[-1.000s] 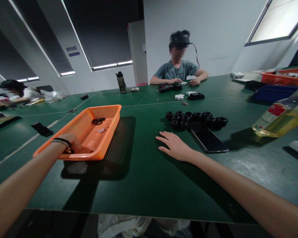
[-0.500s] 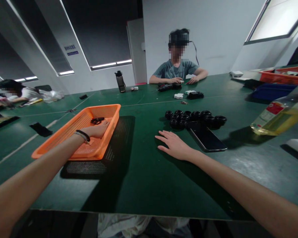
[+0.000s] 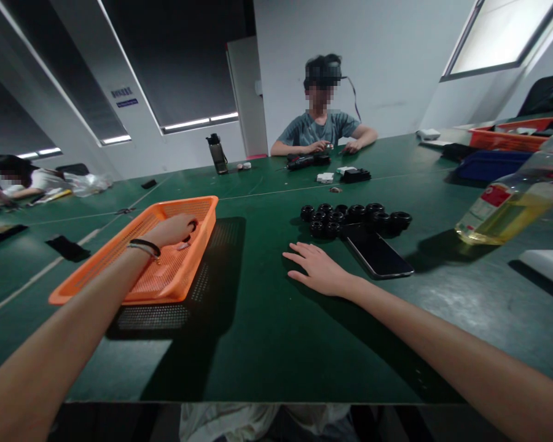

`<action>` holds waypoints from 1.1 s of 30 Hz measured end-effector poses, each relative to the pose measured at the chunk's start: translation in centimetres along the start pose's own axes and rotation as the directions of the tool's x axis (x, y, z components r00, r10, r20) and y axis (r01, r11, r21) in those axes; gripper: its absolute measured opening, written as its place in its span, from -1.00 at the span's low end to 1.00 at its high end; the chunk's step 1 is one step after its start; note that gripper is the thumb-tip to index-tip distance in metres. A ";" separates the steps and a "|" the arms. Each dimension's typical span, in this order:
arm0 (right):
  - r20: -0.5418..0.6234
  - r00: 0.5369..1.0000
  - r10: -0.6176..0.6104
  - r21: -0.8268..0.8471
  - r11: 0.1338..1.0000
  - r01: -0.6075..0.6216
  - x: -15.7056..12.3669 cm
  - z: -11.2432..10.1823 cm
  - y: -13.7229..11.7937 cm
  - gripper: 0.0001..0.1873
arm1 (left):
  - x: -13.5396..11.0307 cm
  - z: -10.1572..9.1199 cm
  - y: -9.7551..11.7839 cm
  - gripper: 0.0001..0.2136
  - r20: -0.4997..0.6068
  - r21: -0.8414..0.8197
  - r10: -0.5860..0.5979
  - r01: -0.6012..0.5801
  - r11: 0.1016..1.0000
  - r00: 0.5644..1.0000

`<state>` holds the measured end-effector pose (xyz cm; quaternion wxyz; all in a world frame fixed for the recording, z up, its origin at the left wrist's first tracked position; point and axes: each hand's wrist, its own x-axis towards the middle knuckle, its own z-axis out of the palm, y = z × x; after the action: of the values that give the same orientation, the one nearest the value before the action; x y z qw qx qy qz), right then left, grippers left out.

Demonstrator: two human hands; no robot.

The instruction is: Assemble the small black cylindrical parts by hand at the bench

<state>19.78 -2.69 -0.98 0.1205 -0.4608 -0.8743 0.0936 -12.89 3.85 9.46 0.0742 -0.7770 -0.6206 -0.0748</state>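
My left hand (image 3: 172,229) is inside the orange plastic basket (image 3: 169,291), toward its far end. Its fingers curl down around small black rings (image 3: 192,226), of which only a bit shows past the fingertips; the rest is covered by the hand. My right hand (image 3: 314,267) lies palm down on the green table (image 3: 258,344), fingers spread and holding nothing. Just beyond it sits a cluster of black round hollow parts (image 3: 336,217). A smartphone (image 3: 376,250), screen up, lies to the right of that hand, touching or close to the cluster.
A tilted-looking bottle of yellow liquid (image 3: 507,212) stands at right, before a blue tray (image 3: 493,164) and an orange-red basket (image 3: 511,140). Across the table a person (image 3: 323,130) sits behind a black power tool (image 3: 308,161). A dark water bottle (image 3: 217,155) stands farther back.
My left hand has moved from the basket's right side up and back onto the black rings, covering them. My right hand stays flat. The view has shifted slightly.
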 end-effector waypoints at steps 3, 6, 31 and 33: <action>0.002 1.000 -0.003 -0.011 1.000 0.003 0.0 0.0 0.1 -0.43 | 0.2 -2.1 1.0 -0.79 -0.004 0.081 0.018 -0.018 0.997 1.000; -0.005 1.000 -0.006 -0.021 1.000 0.006 0.0 0.1 0.1 -0.43 | -0.7 -3.4 4.0 -0.74 -0.145 0.146 0.073 -0.052 0.988 0.987; -0.034 0.999 -0.025 -0.051 0.998 0.023 0.1 0.4 0.2 -0.43 | -5.0 1.7 14.3 -0.75 0.126 0.145 0.432 -0.447 0.883 0.893; -0.052 0.998 -0.032 -0.049 0.998 0.029 0.1 0.5 0.3 -0.43 | -5.0 1.6 14.2 -0.76 0.094 0.126 0.412 -0.421 0.898 0.906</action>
<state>19.77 -2.46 -1.48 0.1338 -0.4524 -0.8798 0.0585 -0.10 -3.66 6.56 0.1237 -0.8864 -0.4459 0.0129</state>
